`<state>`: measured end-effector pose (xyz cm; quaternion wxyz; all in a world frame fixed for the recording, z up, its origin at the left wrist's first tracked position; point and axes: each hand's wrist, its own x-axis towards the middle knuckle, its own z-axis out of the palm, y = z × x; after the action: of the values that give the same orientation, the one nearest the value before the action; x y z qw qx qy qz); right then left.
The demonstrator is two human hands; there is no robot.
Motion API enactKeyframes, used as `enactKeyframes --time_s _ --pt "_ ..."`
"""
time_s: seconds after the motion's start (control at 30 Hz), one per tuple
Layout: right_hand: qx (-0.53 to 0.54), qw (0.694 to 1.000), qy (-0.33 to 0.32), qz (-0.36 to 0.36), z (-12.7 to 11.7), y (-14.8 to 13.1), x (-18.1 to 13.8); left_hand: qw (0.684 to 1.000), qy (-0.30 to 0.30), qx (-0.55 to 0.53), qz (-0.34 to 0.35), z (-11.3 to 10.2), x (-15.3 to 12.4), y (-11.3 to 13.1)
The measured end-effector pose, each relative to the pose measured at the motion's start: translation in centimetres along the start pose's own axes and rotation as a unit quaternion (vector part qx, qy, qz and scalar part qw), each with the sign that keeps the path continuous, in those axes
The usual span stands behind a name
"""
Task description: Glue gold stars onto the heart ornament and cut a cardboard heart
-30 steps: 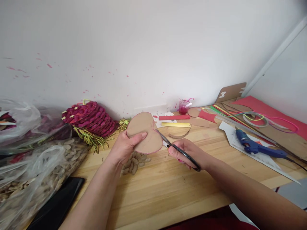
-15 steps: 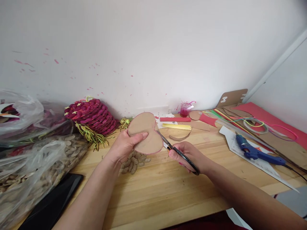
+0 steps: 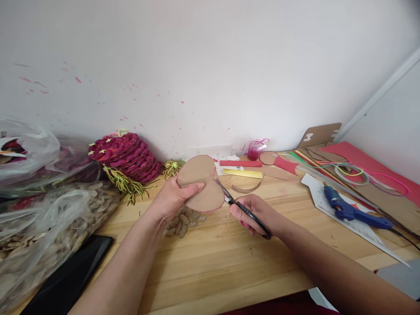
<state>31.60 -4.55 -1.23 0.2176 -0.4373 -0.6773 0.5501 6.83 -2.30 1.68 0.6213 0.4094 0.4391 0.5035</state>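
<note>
Two-handed hold over a pale wooden tabletop (image 3: 210,275). The left hand (image 3: 172,199) is closed in a pinch on a flat, tan, two-lobed cardboard piece (image 3: 193,170) with a reddish-pink line along its rim. The thumb lies across the upper face; the fingers beneath are largely hidden. This grip, at the side away from the blades, presumably steadies the sheet while leaving the notch between the lobes exposed. The piece is held up off the table in front of the person, probably so that a blade can pass underneath.

The right hand (image 3: 251,212) is curled around a pair of black-handled metal scissors (image 3: 242,207), whose tips reach the notch. One blade shows above the cardboard (whether the pair is biting or merely resting there cannot be told). The slant of the scissors, pointing away and to the left, seems to follow the line of the forearm.

Around the hands: a small heap of brown unshelled peanuts (image 3: 184,224) lies below the cardboard; a thin, curved brown cardboard strip (image 3: 246,190) lies just beyond the scissors, near a flat yellow strip (image 3: 242,173). Farther right, a blue glue gun (image 3: 352,213) rests on a white sheet (image 3: 313,187), perhaps to protect the wood.
</note>
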Motion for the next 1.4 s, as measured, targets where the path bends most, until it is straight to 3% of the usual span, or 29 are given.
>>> enactKeyframes --time_s 0.6,1.0,1.4 --pt "-0.006 0.999 0.007 0.036 0.0 -0.4 -0.3 1.000 0.015 0.006 -0.022 0.2 -0.1 0.0" --pt "-0.043 0.998 0.037 0.002 0.4 -0.9 -0.1 0.999 0.017 -0.020 -0.021 0.3 -0.1 0.1" --pt "0.009 0.998 0.052 0.035 0.6 -0.1 0.3 0.999 0.008 -0.040 -0.030 0.2 0.1 0.3"
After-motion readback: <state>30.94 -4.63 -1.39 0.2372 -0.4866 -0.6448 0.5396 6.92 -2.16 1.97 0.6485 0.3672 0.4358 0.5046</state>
